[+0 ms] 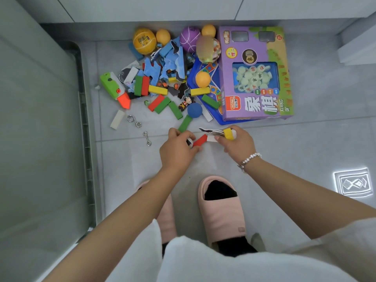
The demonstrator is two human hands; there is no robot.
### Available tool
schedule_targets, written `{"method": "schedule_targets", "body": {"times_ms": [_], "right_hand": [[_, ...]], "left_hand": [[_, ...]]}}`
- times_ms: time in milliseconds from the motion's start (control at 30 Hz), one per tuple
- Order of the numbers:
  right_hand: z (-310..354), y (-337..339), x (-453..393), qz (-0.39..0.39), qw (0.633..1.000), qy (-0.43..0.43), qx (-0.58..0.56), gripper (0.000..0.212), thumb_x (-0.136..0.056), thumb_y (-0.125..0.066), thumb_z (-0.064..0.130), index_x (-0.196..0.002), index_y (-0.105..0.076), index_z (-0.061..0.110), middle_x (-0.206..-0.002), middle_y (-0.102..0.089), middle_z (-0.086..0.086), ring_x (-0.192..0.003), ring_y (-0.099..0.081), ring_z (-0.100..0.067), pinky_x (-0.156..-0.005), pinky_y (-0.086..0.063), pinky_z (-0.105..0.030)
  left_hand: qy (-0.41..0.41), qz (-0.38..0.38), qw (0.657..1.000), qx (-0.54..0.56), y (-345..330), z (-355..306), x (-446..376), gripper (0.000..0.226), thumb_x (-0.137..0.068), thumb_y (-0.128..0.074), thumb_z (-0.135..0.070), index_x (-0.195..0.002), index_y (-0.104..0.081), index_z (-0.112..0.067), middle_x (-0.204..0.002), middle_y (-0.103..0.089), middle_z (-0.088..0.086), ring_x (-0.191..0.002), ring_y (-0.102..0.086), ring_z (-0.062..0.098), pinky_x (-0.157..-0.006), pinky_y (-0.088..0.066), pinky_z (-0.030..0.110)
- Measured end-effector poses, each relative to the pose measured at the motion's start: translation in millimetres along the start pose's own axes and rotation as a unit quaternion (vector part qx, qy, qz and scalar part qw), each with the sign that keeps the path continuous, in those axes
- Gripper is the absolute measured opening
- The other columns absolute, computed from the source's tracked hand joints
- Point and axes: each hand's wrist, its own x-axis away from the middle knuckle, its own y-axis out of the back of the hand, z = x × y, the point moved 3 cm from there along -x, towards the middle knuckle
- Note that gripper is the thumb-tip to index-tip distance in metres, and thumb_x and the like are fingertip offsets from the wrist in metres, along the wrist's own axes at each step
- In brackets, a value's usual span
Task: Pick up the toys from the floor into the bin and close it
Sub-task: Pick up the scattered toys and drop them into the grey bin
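A pile of toys lies on the grey floor: a purple chess box (pixel 256 74), an orange ball (pixel 144 40), a purple ball (pixel 190 38), a blue ball (pixel 194 110), a green toy carrot (pixel 114 88) and several coloured blocks. My right hand (pixel 237 143) grips a yellow block (pixel 228 134) together with a white block and a puzzle piece. My left hand (pixel 176 150) curls round a small black-and-white toy and touches a red block (pixel 200 140) on the floor. The large grey bin (pixel 40 139) stands at my left.
White cabinet fronts (pixel 142 7) run along the back, with a white ledge at the right. Two metal ring puzzles (pixel 134 121) lie near the bin's rim. My feet in pink slippers (pixel 221 208) stand below the hands. A bright light patch marks the floor at right.
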Motion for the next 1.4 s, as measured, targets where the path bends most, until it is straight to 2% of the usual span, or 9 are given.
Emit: {"method": "schedule_targets", "body": {"times_ms": [133,400,600,767,967,1100,1233,1300,1400], "right_hand": [[1,3,1,0.005,0.998,-0.032,-0.044,0.026,-0.082,-0.066,0.033,-0.069,-0.051,0.016,-0.058,-0.056,-0.002,-0.037,-0.049,-0.003,-0.042,-0.039,-0.013],[12,4,6,0.040,0.991,-0.048,-0.121,0.024,-0.083,-0.066,0.033,-0.078,-0.058,0.012,-0.061,-0.059,-0.003,-0.045,-0.048,-0.010,-0.039,-0.040,-0.014],[53,4,19,0.092,0.977,-0.016,-0.191,0.021,-0.082,-0.068,0.031,-0.077,-0.064,0.010,-0.060,-0.061,-0.005,-0.045,-0.047,-0.012,-0.043,-0.041,-0.021],[130,2,48,0.145,0.953,0.051,-0.261,0.034,-0.084,-0.066,0.026,-0.096,-0.064,-0.006,-0.057,-0.057,-0.002,-0.044,-0.044,-0.011,-0.042,-0.037,-0.022],[251,-20,112,0.247,0.904,0.154,-0.313,0.032,-0.083,-0.067,0.030,-0.090,-0.063,-0.001,-0.060,-0.057,-0.006,-0.048,-0.045,-0.014,-0.043,-0.036,-0.022],[319,-43,158,0.306,0.877,0.193,-0.316,0.019,-0.083,-0.068,0.025,-0.088,-0.062,0.008,-0.056,-0.056,0.002,-0.043,-0.047,-0.007,-0.041,-0.039,-0.020],[359,-65,187,0.343,0.879,0.257,-0.208,0.034,-0.081,-0.068,0.037,-0.091,-0.065,0.004,-0.068,-0.062,-0.004,-0.057,-0.057,-0.013,-0.055,-0.052,-0.026],[365,-73,192,0.345,0.882,0.292,-0.136,0.040,-0.082,-0.066,0.040,-0.111,-0.063,0.013,-0.090,-0.068,0.000,-0.073,-0.066,-0.012,-0.072,-0.058,-0.028],[365,-80,193,0.333,0.877,0.345,-0.034,0.057,-0.087,-0.058,0.040,-0.138,-0.043,0.020,-0.132,-0.053,0.004,-0.107,-0.061,-0.012,-0.095,-0.048,-0.027]], "left_hand": [[-0.008,0.005,0.999,-0.041,0,-2,-3,0.023,-0.079,-0.070,-0.042,-0.096,-0.066,-0.028,-0.107,-0.045,-0.003,-0.081,-0.057,0.017,-0.066,-0.036,0.024],[0.097,-0.028,0.986,0.132,15,11,3,0.014,-0.074,-0.074,-0.040,-0.083,-0.068,-0.030,-0.092,-0.054,-0.004,-0.072,-0.050,0.010,-0.063,-0.038,0.024],[0.201,-0.071,0.896,0.388,69,-9,29,0.019,-0.080,-0.072,-0.035,-0.086,-0.069,-0.018,-0.067,-0.042,-0.002,-0.038,-0.033,0.009,-0.041,-0.031,0.016],[0.162,-0.149,0.846,0.485,151,-41,69,0.017,-0.080,-0.071,-0.034,-0.085,-0.067,-0.018,-0.063,-0.046,-0.002,-0.036,-0.030,0.010,-0.040,-0.028,0.018],[0.080,-0.292,0.789,0.535,260,-43,136,0.011,-0.083,-0.066,-0.032,-0.072,-0.065,-0.029,-0.051,-0.047,-0.007,-0.040,-0.035,0.008,-0.044,-0.030,0.022],[0.072,-0.373,0.757,0.532,319,-19,175,0.013,-0.086,-0.062,-0.037,-0.079,-0.062,-0.027,-0.068,-0.056,-0.010,-0.046,-0.038,0.009,-0.051,-0.035,0.023],[0.131,-0.406,0.765,0.483,339,17,179,0.013,-0.088,-0.061,-0.039,-0.096,-0.062,-0.029,-0.087,-0.064,-0.007,-0.062,-0.058,0.008,-0.058,-0.047,0.024],[0.157,-0.384,0.776,0.475,337,29,176,0.027,-0.089,-0.059,-0.041,-0.112,-0.058,-0.029,-0.106,-0.063,-0.005,-0.080,-0.064,0.008,-0.068,-0.052,0.028],[0.179,-0.371,0.789,0.456,330,35,175,0.044,-0.092,-0.053,-0.041,-0.133,-0.045,-0.030,-0.127,-0.052,-0.011,-0.105,-0.053,0.007,-0.091,-0.043,0.031]]}}
